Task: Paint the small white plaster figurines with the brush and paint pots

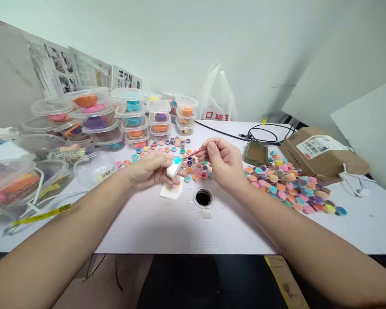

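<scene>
My left hand pinches a small white block whose top end carries bright blue paint. In my right hand is a thin red paintbrush, held between thumb and fingers, its tip pointing left beside the blue end; whether the tip touches it I cannot tell. Under the left hand lies a stained white tissue on the table. Behind and between the hands stand rows of small colourful paint pots.
Stacked clear tubs fill the left and back left. A round hole is in the white table. At right are a pile of coloured pots, a cardboard box, a green object and black cable. A plastic bag stands behind.
</scene>
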Tool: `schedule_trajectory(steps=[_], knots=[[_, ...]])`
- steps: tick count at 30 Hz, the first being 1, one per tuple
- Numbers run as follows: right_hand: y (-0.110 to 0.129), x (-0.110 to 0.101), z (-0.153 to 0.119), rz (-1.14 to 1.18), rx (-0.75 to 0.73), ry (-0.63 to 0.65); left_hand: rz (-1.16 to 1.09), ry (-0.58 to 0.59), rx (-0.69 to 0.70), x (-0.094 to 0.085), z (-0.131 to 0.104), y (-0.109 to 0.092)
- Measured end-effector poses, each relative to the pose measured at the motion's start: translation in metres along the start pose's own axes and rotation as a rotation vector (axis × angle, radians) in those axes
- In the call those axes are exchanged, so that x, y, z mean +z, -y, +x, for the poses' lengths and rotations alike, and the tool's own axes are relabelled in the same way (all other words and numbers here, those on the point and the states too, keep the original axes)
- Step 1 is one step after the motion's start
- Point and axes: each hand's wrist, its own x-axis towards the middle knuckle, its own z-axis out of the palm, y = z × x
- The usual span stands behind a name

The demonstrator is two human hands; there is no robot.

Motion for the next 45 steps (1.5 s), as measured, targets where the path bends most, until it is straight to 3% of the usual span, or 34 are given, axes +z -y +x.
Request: schedule_trajectory(steps=[8,15,20,26,30,35,40,45], knots=[[0.015,0.010,-0.013,-0.218,-0.154,-0.003,-0.041,-0.040,0.062,-0.001,0.001,-0.002],[0.015,0.012,-0.014,-0.242,-0.275,-0.108,-0.055,-0.039,0.090,-0.001,0.001,0.000],[0.013,0.013,-0.015,-0.300,-0.265,-0.058,-0.048,-0.030,0.137,0.000,0.001,0.000],[0.016,0.013,-0.014,-0.261,-0.299,-0.128,-0.074,-0.007,0.174,0.000,0.002,0.002],[0.015,0.012,-0.013,-0.255,-0.262,-0.078,-0.098,-0.037,0.223,-0.001,0.003,0.003],[0.017,0.014,-0.011,-0.197,-0.283,-0.178,-0.030,-0.075,0.284,0.003,0.002,0.003],[0.014,0.014,-0.012,-0.270,-0.266,-0.058,0.040,-0.063,0.318,0.007,0.001,0.003],[0.015,0.009,-0.013,-0.302,-0.318,-0.106,0.070,-0.135,0.315,0.006,0.001,0.002]])
